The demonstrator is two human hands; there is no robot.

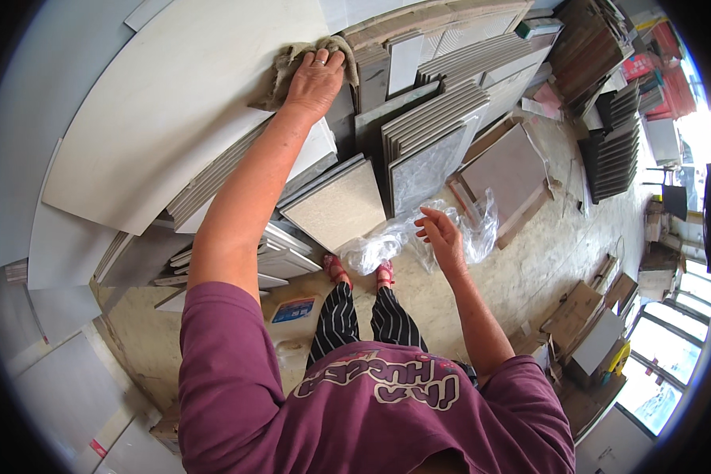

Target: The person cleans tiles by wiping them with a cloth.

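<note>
My left hand [317, 85] is stretched far forward, its fingers over a crumpled grey-brown cloth [280, 79]. The cloth lies pressed against the upper right edge of a large pale tile slab [158, 103] leaning at the left. A ring shows on one finger. Lower and to the right, my right hand [442, 235] hangs with its fingers loosely bent and apart, holding nothing. Crumpled clear plastic film [371, 251] lies under and around it. Nearest to it on the left leans a beige speckled tile [340, 204].
Several stacked tiles [434, 126] lean ahead of me, some in plastic. A flat tile on cardboard [505, 174] lies on the right. A blue card [293, 309] rests on the floor near my feet. Cardboard boxes [573, 316] stand at the far right, by the windows.
</note>
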